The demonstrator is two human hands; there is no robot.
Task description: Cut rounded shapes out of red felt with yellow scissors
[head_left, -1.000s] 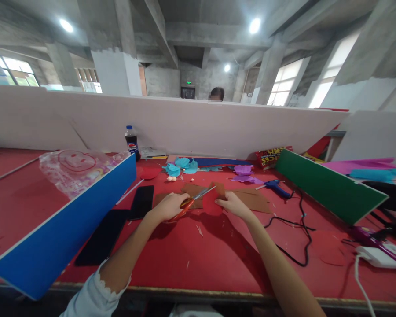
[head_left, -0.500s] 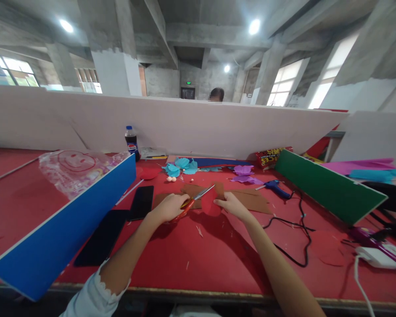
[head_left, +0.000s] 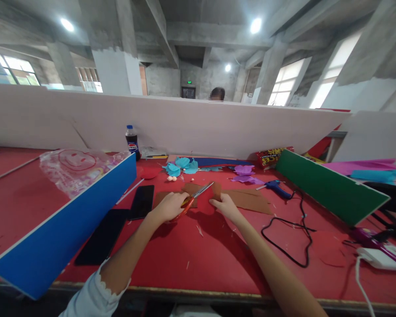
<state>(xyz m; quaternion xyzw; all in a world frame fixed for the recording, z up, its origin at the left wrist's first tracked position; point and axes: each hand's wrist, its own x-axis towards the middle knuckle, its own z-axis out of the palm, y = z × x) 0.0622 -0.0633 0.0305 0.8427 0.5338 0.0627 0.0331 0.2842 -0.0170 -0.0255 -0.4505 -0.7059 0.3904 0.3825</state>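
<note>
My left hand (head_left: 171, 207) is closed around the orange-red handles of a pair of scissors (head_left: 203, 190). Their blades point up and to the right, against the edge of a red paper piece (head_left: 204, 203) and a brown paper piece (head_left: 216, 189). Both pieces are pinched between the thumb and fingers of my right hand (head_left: 228, 206). The red piece blends with the red tabletop, so its outline is hard to see. Brown paper sheets (head_left: 252, 201) lie flat on the table beneath and beyond my hands.
A blue board (head_left: 72, 229) and a dark phone (head_left: 142, 202) are on the left. Toward the back are a cola bottle (head_left: 132, 143), blue paper petals (head_left: 181, 166) and purple petals (head_left: 246, 172). A blue glue gun (head_left: 279, 189) with its black cord lies before a green board (head_left: 326, 187).
My right hand has shifted slightly left with the red and brown paper, closer to the scissors. The left hand stays nearly in place.
</note>
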